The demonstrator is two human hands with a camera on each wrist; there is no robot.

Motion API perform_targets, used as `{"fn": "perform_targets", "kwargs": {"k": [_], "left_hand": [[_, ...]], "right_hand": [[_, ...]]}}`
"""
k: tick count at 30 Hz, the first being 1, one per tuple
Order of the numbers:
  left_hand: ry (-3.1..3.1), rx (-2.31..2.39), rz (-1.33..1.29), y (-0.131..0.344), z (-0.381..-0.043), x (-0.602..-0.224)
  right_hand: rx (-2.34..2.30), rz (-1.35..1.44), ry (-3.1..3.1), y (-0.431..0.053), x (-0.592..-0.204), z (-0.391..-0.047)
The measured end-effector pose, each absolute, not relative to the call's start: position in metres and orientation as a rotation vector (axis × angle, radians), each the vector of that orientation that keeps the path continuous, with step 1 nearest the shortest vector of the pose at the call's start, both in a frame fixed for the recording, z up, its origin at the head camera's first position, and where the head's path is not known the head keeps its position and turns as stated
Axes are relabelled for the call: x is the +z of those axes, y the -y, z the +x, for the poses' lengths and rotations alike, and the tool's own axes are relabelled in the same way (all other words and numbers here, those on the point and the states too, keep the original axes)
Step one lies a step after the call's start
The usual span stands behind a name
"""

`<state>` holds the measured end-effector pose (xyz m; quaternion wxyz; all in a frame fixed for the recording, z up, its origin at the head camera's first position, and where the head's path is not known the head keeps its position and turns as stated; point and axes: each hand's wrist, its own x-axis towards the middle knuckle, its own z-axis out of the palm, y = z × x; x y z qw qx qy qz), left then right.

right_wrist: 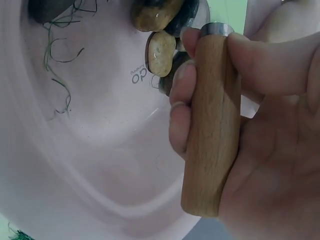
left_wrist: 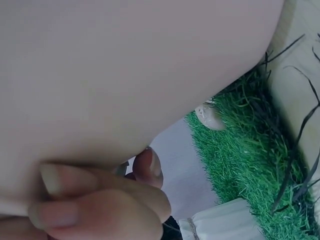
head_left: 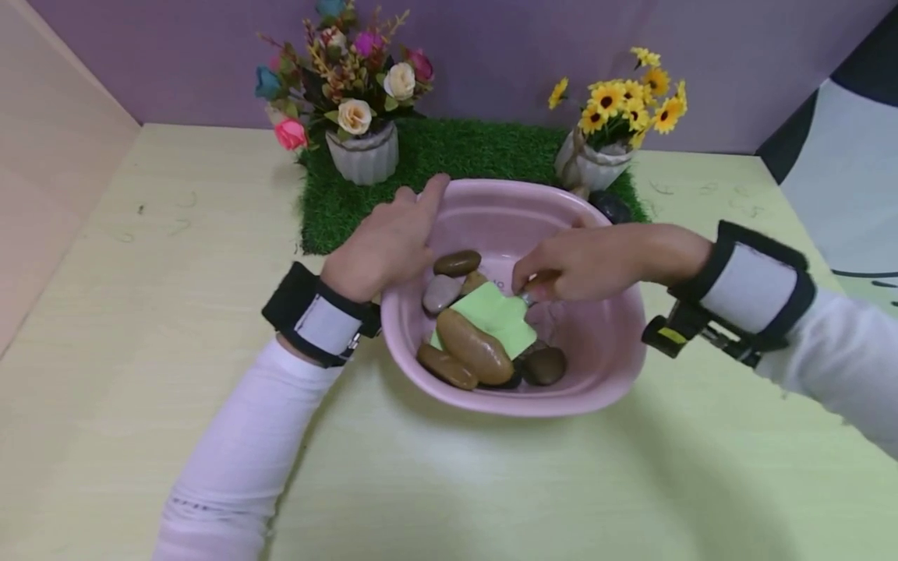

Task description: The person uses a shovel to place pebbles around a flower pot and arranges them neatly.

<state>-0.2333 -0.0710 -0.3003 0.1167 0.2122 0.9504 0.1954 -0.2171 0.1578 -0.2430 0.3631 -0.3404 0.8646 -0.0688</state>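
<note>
Right hand (head_left: 582, 263) wraps the trowel's handle (right_wrist: 212, 120), green blade (head_left: 494, 304) apparently under a brown stone (head_left: 475, 347) in the basin (head_left: 547, 404), near left; lift slow, blade level, left hand (head_left: 386, 240) gripping the left rim (head_left: 394, 331) for steadiness.

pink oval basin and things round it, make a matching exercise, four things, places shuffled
Things
1. cylindrical wooden handle
2. white pot of yellow flowers
3. left hand
4. smooth brown stones

Places
A. on the rim of the pink oval basin
B. in the right hand
C. lying in the basin
D. on the green grass mat

1-B; 2-D; 3-A; 4-C
</note>
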Motion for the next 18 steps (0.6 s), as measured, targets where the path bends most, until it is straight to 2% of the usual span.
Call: {"fn": "perform_targets", "kwargs": {"k": [18], "left_hand": [[-2.777,0.560,0.614,0.0713,-0.2331,-0.2998]], "right_hand": [[-0.205,-0.844,-2.198,-0.1661,-0.2422,-0.2202]]}}
